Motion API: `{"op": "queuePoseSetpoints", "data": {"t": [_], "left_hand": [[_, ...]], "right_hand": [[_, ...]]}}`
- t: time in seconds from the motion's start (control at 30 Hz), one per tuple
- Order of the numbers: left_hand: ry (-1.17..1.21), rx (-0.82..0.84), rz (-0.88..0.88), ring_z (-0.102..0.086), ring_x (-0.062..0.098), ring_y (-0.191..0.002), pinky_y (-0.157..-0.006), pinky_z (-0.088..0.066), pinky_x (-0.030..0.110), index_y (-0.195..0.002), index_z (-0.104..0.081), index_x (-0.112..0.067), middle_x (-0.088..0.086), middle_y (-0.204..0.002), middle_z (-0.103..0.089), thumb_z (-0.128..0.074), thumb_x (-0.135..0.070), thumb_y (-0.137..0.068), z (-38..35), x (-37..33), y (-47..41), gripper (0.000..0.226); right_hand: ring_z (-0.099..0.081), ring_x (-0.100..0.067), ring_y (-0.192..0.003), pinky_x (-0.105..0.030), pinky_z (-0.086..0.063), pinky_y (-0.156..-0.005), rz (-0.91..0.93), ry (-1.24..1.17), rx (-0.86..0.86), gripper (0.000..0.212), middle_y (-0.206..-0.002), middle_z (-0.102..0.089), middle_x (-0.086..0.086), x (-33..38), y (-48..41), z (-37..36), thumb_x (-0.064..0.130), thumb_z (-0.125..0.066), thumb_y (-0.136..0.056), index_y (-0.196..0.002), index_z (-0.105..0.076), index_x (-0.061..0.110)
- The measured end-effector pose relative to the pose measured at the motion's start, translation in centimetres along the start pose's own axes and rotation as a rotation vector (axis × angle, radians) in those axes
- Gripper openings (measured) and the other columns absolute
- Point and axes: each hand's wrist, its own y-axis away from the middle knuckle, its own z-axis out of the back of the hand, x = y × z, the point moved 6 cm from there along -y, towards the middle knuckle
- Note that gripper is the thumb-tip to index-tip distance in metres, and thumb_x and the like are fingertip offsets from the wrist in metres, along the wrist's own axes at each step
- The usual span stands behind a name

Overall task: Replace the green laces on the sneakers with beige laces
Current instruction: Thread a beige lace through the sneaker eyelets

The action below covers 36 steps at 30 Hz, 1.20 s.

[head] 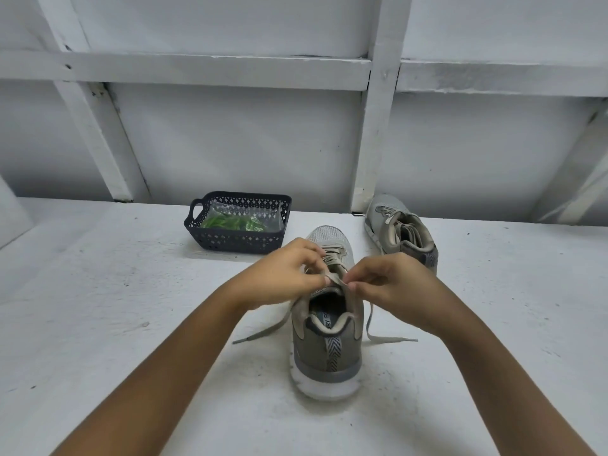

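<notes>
**Q:** What may go wrong at this stage?

**A:** The left hand (286,274) and right hand (391,284), close together, each pinch the beige lace (335,278) above the tongue of the near sneaker (329,350), at centre. Its free ends trail to 8 and 4 o'clock. An uneven pull could slacken the crossing or drag the shoe, which nothing steadies.

**Q:** And the setting?

**A:** A scuffed white counter (131,324). The basket (237,241) holding the bagged green laces (230,222) is at 11 o'clock. The second sneaker (401,232) is at 1 o'clock, by the white framed wall (230,143).
</notes>
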Motion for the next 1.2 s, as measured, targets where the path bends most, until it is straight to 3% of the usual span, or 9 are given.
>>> {"op": "queuePoseSetpoints", "data": {"t": [0.13, 0.23, 0.47, 0.6, 0.67, 0.8, 0.87, 1.03, 1.2], "left_hand": [[0.25, 0.049, 0.009, -0.049, 0.0, -0.114, -0.092, -0.036, 0.015, -0.071, -0.067, -0.027, -0.009, -0.125, -0.05, -0.069, -0.02, -0.084, -0.1, 0.5, 0.2, 0.015], [0.3, -0.01, -0.017, -0.048, -0.001, -0.115, -0.099, -0.035, 0.022, -0.072, -0.066, -0.028, -0.011, -0.121, -0.052, -0.067, -0.022, -0.085, 0.0, 0.8, 0.5, 0.015], [-0.067, -0.28, -0.227, -0.05, 0.0, -0.091, -0.075, -0.033, 0.002, -0.086, -0.058, -0.028, -0.008, -0.097, -0.053, -0.063, -0.016, -0.088, 0.0, 0.2, 1.8, 0.013], [-0.15, -0.363, -0.324, -0.053, 0.009, -0.087, -0.077, -0.041, 0.017, -0.096, -0.062, -0.017, -0.005, -0.093, -0.055, -0.058, -0.012, -0.087, -0.4, 0.5, 1.9, 0.011], [-0.171, -0.428, -0.369, -0.053, 0.01, -0.084, -0.076, -0.043, 0.023, -0.097, -0.062, -0.015, -0.007, -0.091, -0.053, -0.052, -0.017, -0.086, -0.5, 0.4, 2.0, 0.014], [-0.212, -0.53, -0.439, -0.048, 0.005, -0.081, -0.073, -0.039, 0.012, -0.095, -0.061, -0.012, -0.003, -0.091, -0.054, -0.045, -0.021, -0.088, -0.8, 0.2, 2.5, 0.019], [-0.211, -0.567, -0.452, -0.044, 0.0, -0.08, -0.074, -0.034, 0.004, -0.093, -0.061, -0.01, -0.002, -0.091, -0.054, -0.05, -0.012, -0.087, -0.9, 0.3, 2.7, 0.013], [-0.155, -0.631, -0.507, -0.048, 0.0, -0.08, -0.075, -0.035, 0.004, -0.09, -0.063, -0.009, -0.003, -0.089, -0.054, -0.052, -0.01, -0.087, -0.6, 1.0, 2.9, 0.012], [-0.158, -0.718, -0.598, -0.05, 0.002, -0.079, -0.076, -0.039, 0.01, -0.09, -0.062, -0.011, 0.0, -0.086, -0.056, -0.056, -0.004, -0.087, -0.6, 1.3, 3.1, 0.009]], "right_hand": [[-0.063, -0.008, -0.073, -0.019, -0.048, -0.07, 0.027, 0.07, -0.024, 0.01, -0.071, -0.066, 0.011, 0.5, -0.2, -1.2, 0.015, -0.069, -0.083, -0.081, -0.074, 0.023], [-0.06, -0.013, -0.073, -0.025, -0.047, -0.07, 0.104, 0.167, -0.085, 0.007, -0.073, -0.066, 0.005, 1.0, -0.7, -1.9, 0.017, -0.068, -0.083, -0.085, -0.075, 0.018], [-0.047, -0.015, -0.072, -0.027, -0.034, -0.063, 0.232, 0.257, -0.28, 0.013, -0.073, -0.053, 0.002, 1.0, -2.0, -1.9, 0.005, -0.063, -0.079, -0.088, -0.06, 0.013], [-0.058, -0.023, -0.066, -0.022, -0.036, -0.06, 0.345, 0.322, -0.363, 0.021, -0.073, -0.058, -0.005, 1.1, -2.1, -2.1, 0.007, -0.058, -0.074, -0.089, -0.072, 0.011], [-0.059, -0.026, -0.067, -0.029, -0.044, -0.058, 0.348, 0.328, -0.366, 0.016, -0.077, -0.057, -0.005, 1.0, -2.1, -2.2, 0.011, -0.057, -0.074, -0.085, -0.069, 0.011], [-0.054, -0.024, -0.072, -0.04, -0.046, -0.061, 0.322, 0.278, -0.314, 0.005, -0.081, -0.051, 0.001, 1.2, -2.3, -2.2, 0.013, -0.054, -0.077, -0.079, -0.053, 0.017], [-0.052, -0.017, -0.073, -0.036, -0.045, -0.067, 0.243, 0.193, -0.216, 0.018, -0.078, -0.051, 0.005, 1.2, -2.6, -2.0, 0.009, -0.059, -0.079, -0.074, -0.048, 0.022], [-0.051, -0.013, -0.067, -0.027, -0.041, -0.065, 0.065, -0.173, 0.178, 0.019, -0.071, -0.059, -0.004, 0.7, -3.3, -1.0, 0.009, -0.073, -0.08, -0.071, -0.059, 0.018], [-0.059, -0.008, -0.075, -0.028, -0.048, -0.075, 0.064, -0.138, 0.149, 0.005, -0.081, -0.07, -0.003, 0.9, -4.0, -0.7, 0.018, -0.071, -0.082, -0.083, -0.068, 0.021]]}}
